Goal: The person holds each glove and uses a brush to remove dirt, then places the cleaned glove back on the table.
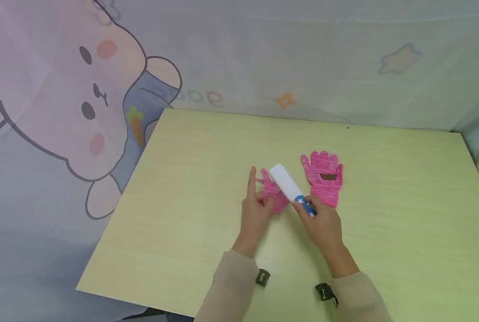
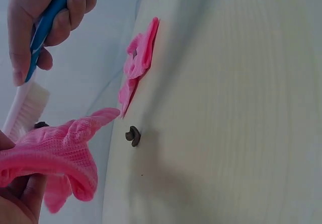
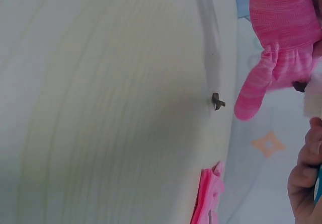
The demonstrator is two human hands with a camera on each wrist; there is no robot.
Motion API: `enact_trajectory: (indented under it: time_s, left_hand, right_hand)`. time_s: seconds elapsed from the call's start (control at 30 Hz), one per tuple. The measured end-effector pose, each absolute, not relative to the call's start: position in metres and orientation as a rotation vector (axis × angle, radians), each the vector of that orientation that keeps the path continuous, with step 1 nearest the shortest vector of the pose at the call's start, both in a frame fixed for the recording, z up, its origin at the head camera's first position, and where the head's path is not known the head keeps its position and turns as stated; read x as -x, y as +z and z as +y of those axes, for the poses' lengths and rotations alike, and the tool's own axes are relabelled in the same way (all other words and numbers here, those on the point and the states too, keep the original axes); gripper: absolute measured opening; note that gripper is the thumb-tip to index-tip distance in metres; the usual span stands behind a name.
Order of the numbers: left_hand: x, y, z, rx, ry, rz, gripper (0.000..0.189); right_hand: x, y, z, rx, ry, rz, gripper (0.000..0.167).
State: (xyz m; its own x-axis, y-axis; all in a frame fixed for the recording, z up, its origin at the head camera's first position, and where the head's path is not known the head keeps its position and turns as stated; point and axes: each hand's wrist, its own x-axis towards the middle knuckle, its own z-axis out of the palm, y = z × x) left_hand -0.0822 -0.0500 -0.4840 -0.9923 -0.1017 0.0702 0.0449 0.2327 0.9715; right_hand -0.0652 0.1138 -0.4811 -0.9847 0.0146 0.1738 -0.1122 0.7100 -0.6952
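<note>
My left hand [image 1: 255, 212] pinches a pink knit glove [image 1: 276, 199] by its cuff and holds it raised above the table; one finger points straight up. My right hand [image 1: 323, 222] grips the blue, star-marked handle of a white brush [image 1: 285, 182]. The brush's pale bristles [image 2: 32, 105] face the raised glove and are close to a dark bit on it; whether they touch is hard to tell. A second pink glove [image 1: 324, 193] lies flat to the right, with a brown patch [image 1: 328, 176] across its palm.
A small dark brown curled piece [image 2: 133, 136] sits on the pale yellow table [image 1: 175, 201], under the raised glove. Behind the table hangs a printed curtain [image 1: 239, 53] with a cartoon animal. Dark straps [image 1: 263, 277] show at the sleeves.
</note>
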Motion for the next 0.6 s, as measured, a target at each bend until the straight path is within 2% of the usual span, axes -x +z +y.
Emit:
enact_trajectory:
  time_s: [0.2,0.33,0.5,0.6]
  left_hand:
    - [0.0816,-0.4859,-0.0481,0.018,-1.792,-2.391,0.086]
    - [0.0809,-0.4845,-0.0479,-0.008,-1.847,-2.387,0.089]
    - [0.0804,-0.4832,-0.0474,-0.031,-1.887,-2.359,0.088]
    - [0.0807,-0.4832,-0.0463,-0.019,-1.889,-2.342,0.087]
  right_hand:
    - [0.0687,-0.483,0.1157,0.066,1.116,-2.767,0.039]
    - [0.0688,-0.4841,0.1163,0.076,1.278,-2.699,0.034]
    - [0.068,-0.4826,0.1112,-0.057,1.636,-2.66,0.027]
    - [0.0683,-0.482,0.1071,-0.052,1.631,-2.694,0.029]
